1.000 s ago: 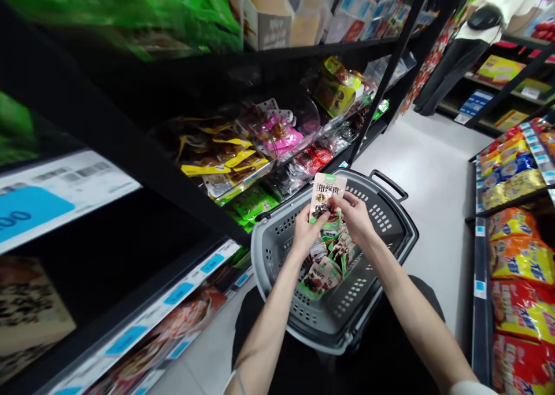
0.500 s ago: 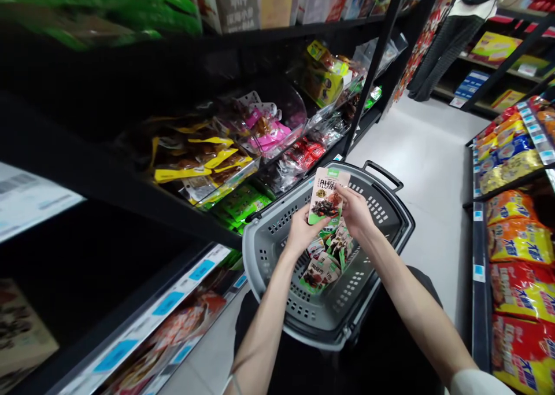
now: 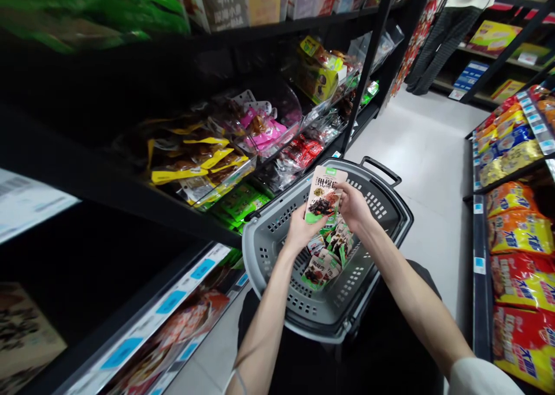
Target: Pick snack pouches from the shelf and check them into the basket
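Note:
A cream and green snack packet [image 3: 323,196] is held tilted above the grey shopping basket [image 3: 269,250]. My left hand [image 3: 300,231] grips its lower left side, the thumb across the bottom edge. On the right edge, my right hand [image 3: 354,207] pinches the same packet with fingers closed. Below, several similar snack packets [image 3: 321,269] lie in the bottom of the basket, partly covered by the hands and the held packet. The basket has perforated sides and a black handle [image 3: 381,170] at its far end.
Black shelving on the left carries yellow-edged packets [image 3: 195,161], pink packets [image 3: 264,126] and green packets [image 3: 243,203]. At right, a rack holds red and yellow noodle packs [image 3: 522,279]. Farther down the aisle a person in dark trousers [image 3: 442,42] stands on the pale floor [image 3: 416,129].
The held packet has shifted slightly left, with both hands still on it. The whole view has moved a little; the packets in the basket lie as before.

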Available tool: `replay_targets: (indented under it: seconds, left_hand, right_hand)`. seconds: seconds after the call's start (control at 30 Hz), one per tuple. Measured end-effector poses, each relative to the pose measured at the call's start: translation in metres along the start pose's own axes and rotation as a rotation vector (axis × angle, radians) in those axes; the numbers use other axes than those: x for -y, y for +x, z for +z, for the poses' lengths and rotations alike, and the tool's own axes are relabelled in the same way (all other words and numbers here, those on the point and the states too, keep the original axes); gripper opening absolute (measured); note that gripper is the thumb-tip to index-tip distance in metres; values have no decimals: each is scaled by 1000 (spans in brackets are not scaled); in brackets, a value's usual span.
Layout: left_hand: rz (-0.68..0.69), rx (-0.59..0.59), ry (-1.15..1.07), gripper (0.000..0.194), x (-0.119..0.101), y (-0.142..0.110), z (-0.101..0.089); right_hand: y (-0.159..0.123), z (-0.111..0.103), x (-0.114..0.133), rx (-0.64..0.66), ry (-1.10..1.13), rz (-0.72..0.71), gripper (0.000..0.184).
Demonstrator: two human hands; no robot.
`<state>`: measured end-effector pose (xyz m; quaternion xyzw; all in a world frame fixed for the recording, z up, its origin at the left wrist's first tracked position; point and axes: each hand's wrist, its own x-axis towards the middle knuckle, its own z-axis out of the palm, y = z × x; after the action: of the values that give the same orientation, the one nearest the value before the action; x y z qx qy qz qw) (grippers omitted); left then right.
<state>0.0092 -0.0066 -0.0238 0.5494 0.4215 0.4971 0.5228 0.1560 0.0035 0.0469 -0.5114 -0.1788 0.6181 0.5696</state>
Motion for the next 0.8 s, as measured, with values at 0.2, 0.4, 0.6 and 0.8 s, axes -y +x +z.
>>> replay_targets:
  seconds: [0.2,0.4,0.6,0.8]
  left_hand:
    - [-20,17,38,28,2,0,-2]
    - [-19,20,41,29,4,0,-3]
    - [-6,33,38,31,4,1,-3]
    - [22,45,41,34,1,1,-3]
  right_hand:
    - [-3,1,4,17,-11,-11,12]
    - [-4,2,5,29,-25,-10,11]
    - [-4,2,3,48,-28,-66,16]
    - [-5,4,4,39,-36,-72,18]
